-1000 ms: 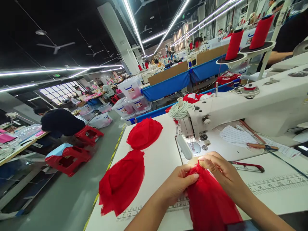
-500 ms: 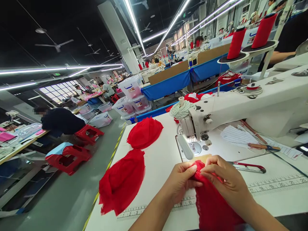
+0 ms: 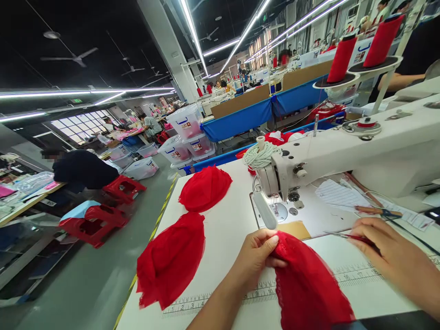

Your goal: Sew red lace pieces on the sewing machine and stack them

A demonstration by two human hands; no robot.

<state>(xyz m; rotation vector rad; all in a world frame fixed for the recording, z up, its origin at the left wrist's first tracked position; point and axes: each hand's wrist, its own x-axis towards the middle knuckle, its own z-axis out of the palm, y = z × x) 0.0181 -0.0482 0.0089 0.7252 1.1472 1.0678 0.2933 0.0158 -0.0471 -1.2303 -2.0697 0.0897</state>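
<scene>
Left hand (image 3: 256, 256): grip closed, thumb pressed against the fingers, pinching the upper end of a sheer red fabric piece with a lacy edge (image 3: 309, 284). The piece draped from there toward the near edge of the white bench (image 3: 227, 243), in front of the white sewing machine (image 3: 343, 146). Right hand (image 3: 385, 252): fingers curled round slender metal snips with a red handle (image 3: 354, 237) — grip closed on the handle, blades pointing left, apart from the fabric. Whether the snips were clear of the bench could not be told. A flat tan rectangular piece (image 3: 295, 230) lay just beyond the left fingertips. Two further sheer red fabric pieces, one far (image 3: 206, 189) and one near (image 3: 173, 261), lay to the left — both flat on the bench.
</scene>
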